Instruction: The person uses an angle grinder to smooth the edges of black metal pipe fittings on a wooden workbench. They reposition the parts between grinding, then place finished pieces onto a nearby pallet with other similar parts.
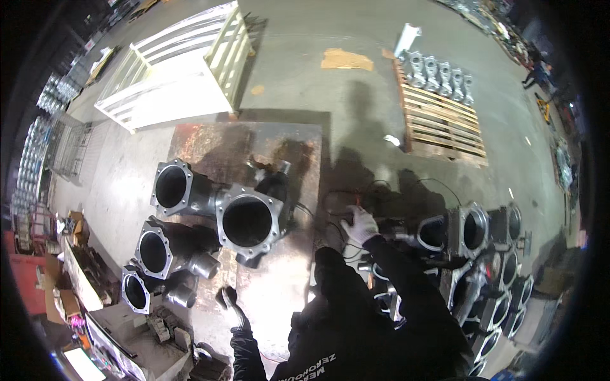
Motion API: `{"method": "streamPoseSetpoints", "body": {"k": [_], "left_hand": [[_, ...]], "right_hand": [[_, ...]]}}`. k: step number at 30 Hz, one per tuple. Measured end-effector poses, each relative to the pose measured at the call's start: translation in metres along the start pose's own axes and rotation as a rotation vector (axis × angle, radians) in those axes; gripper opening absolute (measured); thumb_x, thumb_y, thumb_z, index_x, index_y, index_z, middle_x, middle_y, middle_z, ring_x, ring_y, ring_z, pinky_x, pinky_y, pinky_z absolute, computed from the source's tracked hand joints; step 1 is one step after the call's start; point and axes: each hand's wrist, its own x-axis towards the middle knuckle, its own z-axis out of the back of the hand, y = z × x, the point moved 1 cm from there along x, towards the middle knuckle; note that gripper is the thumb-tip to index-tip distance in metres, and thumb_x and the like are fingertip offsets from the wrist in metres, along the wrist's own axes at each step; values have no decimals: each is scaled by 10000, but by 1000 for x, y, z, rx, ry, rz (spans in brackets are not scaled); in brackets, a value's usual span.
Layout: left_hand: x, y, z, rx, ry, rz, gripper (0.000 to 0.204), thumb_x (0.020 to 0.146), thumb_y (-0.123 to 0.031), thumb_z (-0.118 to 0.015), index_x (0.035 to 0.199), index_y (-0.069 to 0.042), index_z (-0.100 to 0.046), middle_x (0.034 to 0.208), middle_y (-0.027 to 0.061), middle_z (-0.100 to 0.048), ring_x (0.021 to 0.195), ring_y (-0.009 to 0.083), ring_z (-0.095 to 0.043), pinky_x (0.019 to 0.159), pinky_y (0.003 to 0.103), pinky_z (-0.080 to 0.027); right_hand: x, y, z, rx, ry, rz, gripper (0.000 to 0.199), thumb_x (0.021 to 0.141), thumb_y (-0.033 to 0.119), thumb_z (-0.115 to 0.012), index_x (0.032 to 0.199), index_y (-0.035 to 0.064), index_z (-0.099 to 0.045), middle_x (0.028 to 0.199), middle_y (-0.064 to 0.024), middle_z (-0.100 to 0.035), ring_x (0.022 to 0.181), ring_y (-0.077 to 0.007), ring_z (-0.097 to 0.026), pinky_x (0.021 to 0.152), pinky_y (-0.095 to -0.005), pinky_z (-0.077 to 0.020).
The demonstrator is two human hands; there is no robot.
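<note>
Grey concrete floor (356, 101), wooden pallet (441, 124) at right, cream metal rack (178, 70) at upper left, hard shadows

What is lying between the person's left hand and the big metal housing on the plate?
Head view: only bare steel plate lies between the left hand and the metal housing.

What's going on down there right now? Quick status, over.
Left hand in a dark glove, open, over the steel plate near the metal housings. Right hand in a white glove, gripping a dark tool beside cables. Nothing blocking.
</note>
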Motion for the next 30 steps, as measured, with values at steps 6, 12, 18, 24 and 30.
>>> {"method": "streamPoseSetpoints", "body": {"k": [6, 12, 18, 24, 30], "left_hand": [[41, -149, -158, 366, -33, -130, 526, 1005, -140, -598, 1461, -3, -374, 1418, 168, -494, 1305, 273, -467, 1116, 405, -360], [70, -145, -214, 726, -77, -329, 520, 972, -166, -646, 1386, 41, -410, 1325, 200, -508, 1215, 299, -495, 1082, 417, -383], [66, -116, -217, 632, -191, -207, 627, 945, -267, -696, 1413, 9, -384, 1358, 190, -478, 1254, 308, -481, 1092, 451, -387], [65, -116, -207, 658, -167, -161, 643, 967, -286, -671, 1446, -10, -343, 1378, 185, -478, 1260, 307, -497, 1081, 455, -403], [68, -119, -218, 702, -154, -230, 618, 988, -233, -625, 1475, -7, -317, 1425, 239, -473, 1258, 336, -533, 1067, 469, -451]], "right_hand": [[160, 15, -140, -9, 300, 89, 501, 853, 358, -680, 1268, 93, -585, 1047, -209, -699, 967, -377, -682, 838, -471, -551], [240, 27, -252, 55, 724, 129, 629, 841, 373, -655, 1356, 31, -540, 1247, -182, -666, 1147, -373, -635, 964, -449, -519], [264, 60, -322, 153, 748, 158, 679, 806, 382, -697, 1361, 29, -530, 1277, -201, -640, 1180, -383, -610, 985, -452, -505], [263, 65, -325, 221, 694, 117, 731, 771, 391, -739, 1366, 28, -521, 1307, -219, -615, 1213, -393, -585, 1005, -454, -492], [243, 29, -270, 355, 476, -73, 785, 736, 400, -782, 1372, 27, -511, 1337, -238, -590, 1247, -403, -560, 1026, -457, -479]]}}
